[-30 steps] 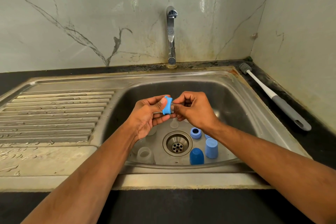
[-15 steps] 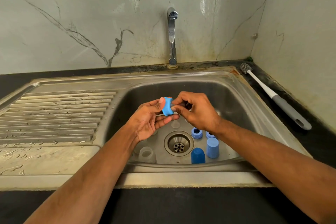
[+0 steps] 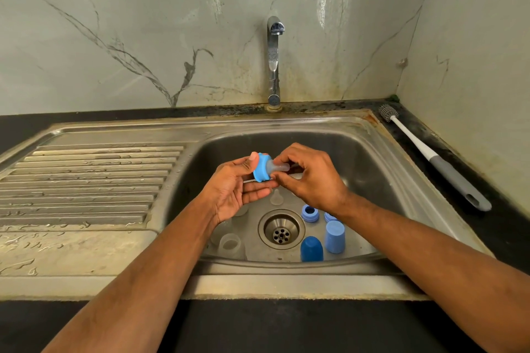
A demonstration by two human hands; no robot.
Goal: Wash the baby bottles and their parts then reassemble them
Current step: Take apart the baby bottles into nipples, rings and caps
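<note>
Now your left hand (image 3: 233, 189) grips the blue plastic collar ring (image 3: 261, 167) above the round steel drain (image 3: 281, 229). Your right hand (image 3: 311, 176) pinches the clear silicone teat (image 3: 277, 167) poking through it.

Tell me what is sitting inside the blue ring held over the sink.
A clear teat pokes through the blue ring toward the right hand. Its base is hidden behind the ring.

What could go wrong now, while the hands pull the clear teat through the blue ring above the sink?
The teat is pinched only by the right hand; it may slip and fall toward the drain. If the blue ring drops from the left hand, it could knock over the caps standing below.
</note>
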